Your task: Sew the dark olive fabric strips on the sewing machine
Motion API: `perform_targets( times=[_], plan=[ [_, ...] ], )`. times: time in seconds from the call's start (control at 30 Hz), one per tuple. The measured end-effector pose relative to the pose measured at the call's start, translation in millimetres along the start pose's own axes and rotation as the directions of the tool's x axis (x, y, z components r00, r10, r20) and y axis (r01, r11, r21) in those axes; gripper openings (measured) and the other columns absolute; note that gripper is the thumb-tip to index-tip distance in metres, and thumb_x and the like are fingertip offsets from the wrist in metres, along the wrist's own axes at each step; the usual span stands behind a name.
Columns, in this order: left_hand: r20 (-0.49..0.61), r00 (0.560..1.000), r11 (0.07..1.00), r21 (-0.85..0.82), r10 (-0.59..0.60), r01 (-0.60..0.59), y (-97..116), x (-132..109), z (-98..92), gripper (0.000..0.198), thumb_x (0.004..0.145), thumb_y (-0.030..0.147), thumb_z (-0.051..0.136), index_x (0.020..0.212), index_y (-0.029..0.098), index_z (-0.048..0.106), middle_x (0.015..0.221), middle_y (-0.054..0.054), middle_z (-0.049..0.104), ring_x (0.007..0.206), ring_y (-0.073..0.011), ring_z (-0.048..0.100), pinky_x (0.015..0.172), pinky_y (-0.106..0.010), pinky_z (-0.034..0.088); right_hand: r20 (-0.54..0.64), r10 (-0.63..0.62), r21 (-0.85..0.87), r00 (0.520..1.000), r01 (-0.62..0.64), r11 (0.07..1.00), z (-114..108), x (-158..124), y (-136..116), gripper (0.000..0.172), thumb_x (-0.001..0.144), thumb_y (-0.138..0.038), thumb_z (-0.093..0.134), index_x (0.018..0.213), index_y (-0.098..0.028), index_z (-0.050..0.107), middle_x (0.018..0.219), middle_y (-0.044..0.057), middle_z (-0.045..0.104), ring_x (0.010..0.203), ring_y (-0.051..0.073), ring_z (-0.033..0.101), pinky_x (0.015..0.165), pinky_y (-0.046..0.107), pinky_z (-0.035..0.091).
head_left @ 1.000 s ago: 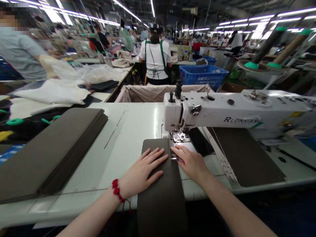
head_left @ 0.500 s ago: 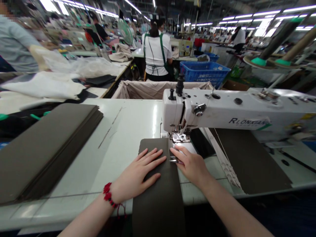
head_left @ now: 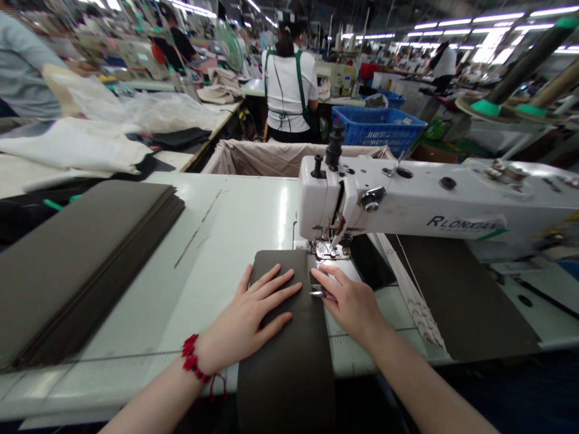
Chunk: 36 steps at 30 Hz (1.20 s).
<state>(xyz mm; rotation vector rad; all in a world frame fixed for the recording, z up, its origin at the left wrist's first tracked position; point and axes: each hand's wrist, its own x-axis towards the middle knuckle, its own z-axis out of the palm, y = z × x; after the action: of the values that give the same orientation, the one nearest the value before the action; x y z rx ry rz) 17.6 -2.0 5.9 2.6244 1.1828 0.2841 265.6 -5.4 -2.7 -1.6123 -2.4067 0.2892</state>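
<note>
A dark olive fabric panel [head_left: 289, 361] lies on the pale sewing table and hangs over its front edge. My left hand [head_left: 260, 310] rests flat on it with fingers spread. At the panel's right edge my right hand [head_left: 350, 301] is curled around small thread snips [head_left: 320, 293], whose metal blades point left over the fabric; its fingertips touch the panel. Just beyond the fingers stands the sewing machine's presser foot [head_left: 332, 252], and the panel's far edge lies to the left of it.
A thick stack of olive panels [head_left: 90, 241] lies on the left. The white sewing machine arm [head_left: 407, 193] spans the right side, with another olive panel [head_left: 470, 295] beneath it. Behind the table are a cloth-lined bin [head_left: 266, 158], a blue crate [head_left: 377, 126] and a person in white [head_left: 289, 90].
My left hand has shifted slightly left, its fingers spread wider. The right hand keeps its hold on the snips. The whole view has moved a little.
</note>
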Motion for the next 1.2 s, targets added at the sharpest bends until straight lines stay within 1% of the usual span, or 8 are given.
perform_targets(
  times=[0.17, 0.4, 0.6, 0.83, 1.0, 1.2],
  plan=[
    [0.021, 1.000, 1.000, -0.006, -0.013, 0.013, 0.5, -0.8, -2.7, 0.050, 0.098, 0.041, 0.044, 0.147, 0.038, 0.033, 0.154, 0.001, 0.032, 0.144, -0.0277, 0.023, 0.116, -0.058, 0.002, 0.004, 0.000, 0.001, 1.000, 0.000, 1.000, -0.7, -0.2, -0.2, 0.052, 0.092, -0.023, 0.050, 0.143, -0.030, 0.042, 0.145, 0.004, 0.045, 0.109, 0.021, 0.061, 0.090, 0.033, 0.051],
    [0.007, 1.000, 1.000, -0.021, -0.009, 0.009, 1.2, -1.2, -4.5, 0.050, 0.097, 0.041, 0.046, 0.145, 0.038, 0.036, 0.152, 0.000, 0.035, 0.143, -0.0281, 0.024, 0.116, -0.057, 0.003, -0.004, -0.003, -0.007, 1.000, 0.003, 1.000, -0.3, 0.3, -0.4, 0.052, 0.092, -0.023, 0.048, 0.143, -0.030, 0.042, 0.144, 0.004, 0.046, 0.106, 0.021, 0.062, 0.086, 0.032, 0.052],
    [0.020, 1.000, 1.000, -0.009, -0.012, 0.013, 0.7, -1.4, -2.5, 0.049, 0.097, 0.041, 0.044, 0.146, 0.038, 0.036, 0.154, 0.001, 0.032, 0.144, -0.0277, 0.022, 0.116, -0.057, 0.002, -0.008, -0.004, 0.005, 1.000, 0.004, 1.000, -1.8, -0.6, -0.5, 0.050, 0.093, -0.024, 0.047, 0.142, -0.030, 0.043, 0.143, 0.006, 0.047, 0.106, 0.021, 0.062, 0.087, 0.032, 0.052],
    [0.015, 1.000, 1.000, -0.008, -0.004, 0.004, 0.8, -1.2, -3.3, 0.049, 0.097, 0.042, 0.045, 0.145, 0.037, 0.037, 0.153, 0.001, 0.033, 0.144, -0.0287, 0.022, 0.116, -0.058, 0.003, -0.017, -0.007, 0.014, 1.000, 0.007, 1.000, 0.0, -0.2, -0.3, 0.049, 0.094, -0.023, 0.047, 0.142, -0.029, 0.044, 0.144, 0.004, 0.046, 0.107, 0.021, 0.062, 0.087, 0.031, 0.051],
    [0.031, 0.999, 1.000, 0.020, -0.013, 0.012, 0.6, -1.8, -3.2, 0.048, 0.098, 0.042, 0.043, 0.146, 0.037, 0.036, 0.155, 0.002, 0.030, 0.145, -0.0279, 0.018, 0.116, -0.058, 0.001, -0.017, -0.006, 0.008, 1.000, 0.006, 1.000, 0.4, -1.1, -0.2, 0.049, 0.094, -0.023, 0.047, 0.142, -0.029, 0.042, 0.144, 0.003, 0.046, 0.106, 0.021, 0.062, 0.085, 0.032, 0.052],
    [-0.001, 1.000, 1.000, 0.006, -0.003, 0.003, -0.5, -2.5, -0.9, 0.048, 0.097, 0.039, 0.046, 0.145, 0.036, 0.039, 0.153, 0.000, 0.033, 0.144, -0.0287, 0.022, 0.116, -0.058, 0.002, -0.024, -0.012, -0.001, 1.000, 0.012, 1.000, 1.4, -1.2, 1.2, 0.049, 0.093, -0.024, 0.048, 0.142, -0.029, 0.042, 0.144, 0.003, 0.046, 0.105, 0.020, 0.062, 0.086, 0.032, 0.051]
  ],
)
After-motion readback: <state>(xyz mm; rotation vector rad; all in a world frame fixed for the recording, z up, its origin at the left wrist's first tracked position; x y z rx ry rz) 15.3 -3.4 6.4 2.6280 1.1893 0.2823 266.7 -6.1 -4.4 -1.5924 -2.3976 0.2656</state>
